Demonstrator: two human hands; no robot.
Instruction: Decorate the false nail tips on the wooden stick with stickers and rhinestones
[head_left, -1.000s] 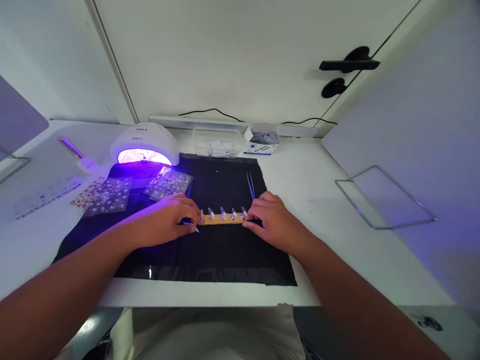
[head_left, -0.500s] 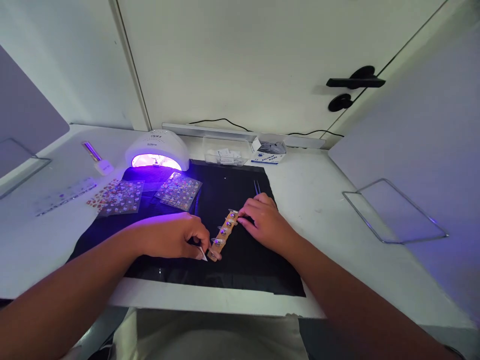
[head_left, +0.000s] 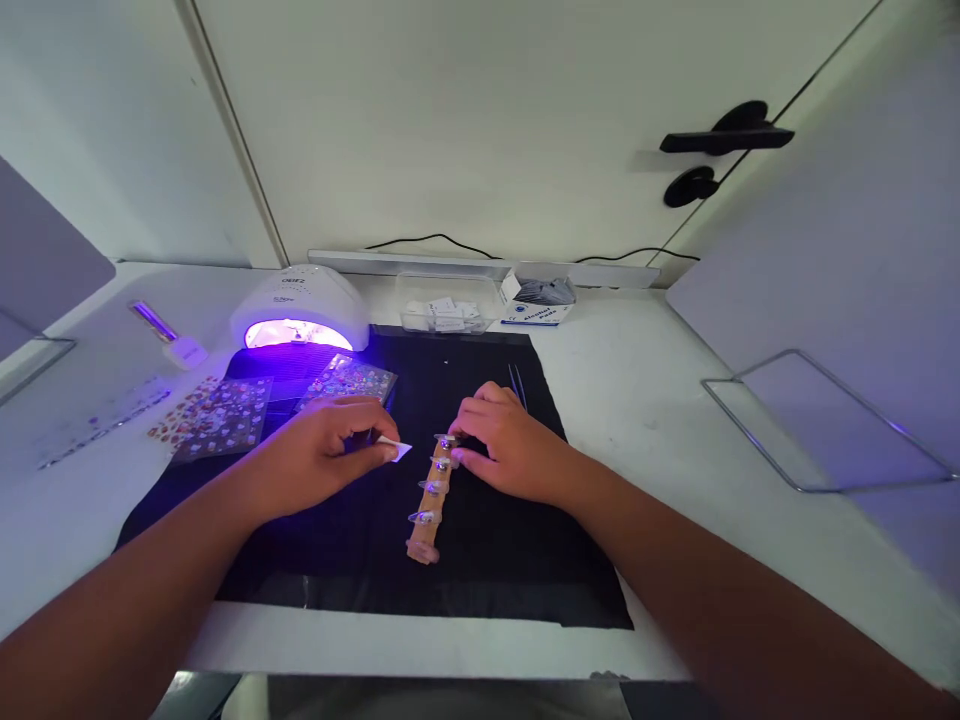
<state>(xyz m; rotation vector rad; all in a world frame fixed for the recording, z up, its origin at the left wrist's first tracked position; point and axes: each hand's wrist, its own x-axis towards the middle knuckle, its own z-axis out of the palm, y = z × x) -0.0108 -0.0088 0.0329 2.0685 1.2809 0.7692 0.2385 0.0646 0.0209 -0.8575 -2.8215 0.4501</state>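
Observation:
A light-brown wooden strip [head_left: 430, 530] lies on the black mat, its far end tilted slightly right. Across it sit several clear nail tips [head_left: 426, 517] with shiny round spots. My right hand [head_left: 504, 440] has its fingers closed at the far end of the strip, thumb and fingertips against its right side. To the left of the strip, my left hand [head_left: 334, 448] pinches a small folded white pad [head_left: 400, 450] between thumb and fingers, apart from the nail tips. Dark tweezers [head_left: 517, 385] lie just beyond my right hand.
A lit white nail lamp [head_left: 300, 305] stands at the back left, with sticker sheets [head_left: 225, 415] before it. A white bottle [head_left: 184, 352] lies further left. Behind the mat [head_left: 517, 570] are a clear tray [head_left: 446, 310] of packets and an alcohol pad box [head_left: 538, 302].
My left hand has lifted the white pad away from the strip's near end, up toward the far end. The strip has turned to point more straight away from me. My right hand stays on it.

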